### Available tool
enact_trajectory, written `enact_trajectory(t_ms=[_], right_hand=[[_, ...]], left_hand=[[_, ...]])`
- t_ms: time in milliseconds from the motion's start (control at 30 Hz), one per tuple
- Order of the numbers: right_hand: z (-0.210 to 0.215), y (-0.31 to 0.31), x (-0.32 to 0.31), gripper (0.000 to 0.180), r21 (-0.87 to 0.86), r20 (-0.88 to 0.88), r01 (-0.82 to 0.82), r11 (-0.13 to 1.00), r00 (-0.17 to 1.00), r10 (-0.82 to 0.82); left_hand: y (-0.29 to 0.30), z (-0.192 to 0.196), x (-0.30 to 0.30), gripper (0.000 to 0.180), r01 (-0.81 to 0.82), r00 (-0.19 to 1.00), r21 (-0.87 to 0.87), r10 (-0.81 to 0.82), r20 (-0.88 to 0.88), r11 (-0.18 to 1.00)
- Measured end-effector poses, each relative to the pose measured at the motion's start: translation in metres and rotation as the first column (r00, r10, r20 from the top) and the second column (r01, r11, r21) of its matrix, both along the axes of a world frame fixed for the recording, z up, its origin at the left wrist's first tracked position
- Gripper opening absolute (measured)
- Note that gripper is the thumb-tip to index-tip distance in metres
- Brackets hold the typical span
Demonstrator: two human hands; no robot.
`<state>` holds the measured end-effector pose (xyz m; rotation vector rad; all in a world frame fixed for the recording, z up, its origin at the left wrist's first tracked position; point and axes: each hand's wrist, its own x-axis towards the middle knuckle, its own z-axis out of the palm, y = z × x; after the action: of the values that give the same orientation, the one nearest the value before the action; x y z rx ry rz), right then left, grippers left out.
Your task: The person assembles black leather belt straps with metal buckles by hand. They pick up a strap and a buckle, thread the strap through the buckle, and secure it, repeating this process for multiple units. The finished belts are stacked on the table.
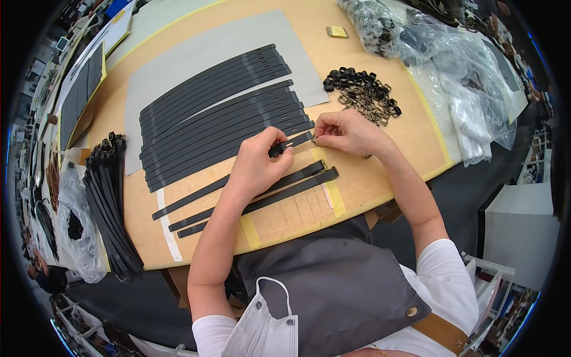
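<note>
My left hand is closed on a black strap, near its end with a slot in it. At that end's tip, the thumb and fingers of my right hand are pinched together. A small piece shows between them, too small and covered to make out. Just nearer to me lie two more black straps, each with a buckle at its right end. Beyond my hands, many flat black strips lie side by side in two groups, with slots near their right ends.
Metal buckles and black strap loops are heaped at the right. Clear plastic bags lie behind them. A bundle of black straps hangs over the table's left edge. A grey sheet is under the strips.
</note>
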<state>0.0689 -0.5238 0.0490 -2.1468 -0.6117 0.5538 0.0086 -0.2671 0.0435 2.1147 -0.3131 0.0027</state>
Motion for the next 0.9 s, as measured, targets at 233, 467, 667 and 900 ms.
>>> enact_trajectory(t_ms=[233, 467, 667, 900], right_hand=[[-0.007, -0.01, 0.008, 0.016, 0.243, -0.187, -0.151, 0.958, 0.962, 0.199], [0.007, -0.008, 0.01, 0.015, 0.227, -0.267, -0.278, 0.934, 0.904, 0.334], [0.019, 0.006, 0.012, 0.017, 0.193, -0.279, -0.383, 0.903, 0.861, 0.425], [0.022, 0.027, 0.005, 0.015, 0.203, -0.173, -0.343, 0.917, 0.91, 0.378]], left_hand=[[0.004, 0.005, -0.001, 0.024, 0.081, 0.993, 0.038, -0.077, -0.092, 0.996], [0.003, 0.013, -0.005, 0.022, 0.127, 0.986, 0.012, -0.125, -0.11, 0.992], [0.002, 0.02, -0.008, 0.019, 0.164, 0.967, -0.009, -0.162, -0.195, 0.986], [0.001, 0.01, -0.008, 0.02, 0.153, 0.987, -0.052, -0.156, -0.048, 0.987]])
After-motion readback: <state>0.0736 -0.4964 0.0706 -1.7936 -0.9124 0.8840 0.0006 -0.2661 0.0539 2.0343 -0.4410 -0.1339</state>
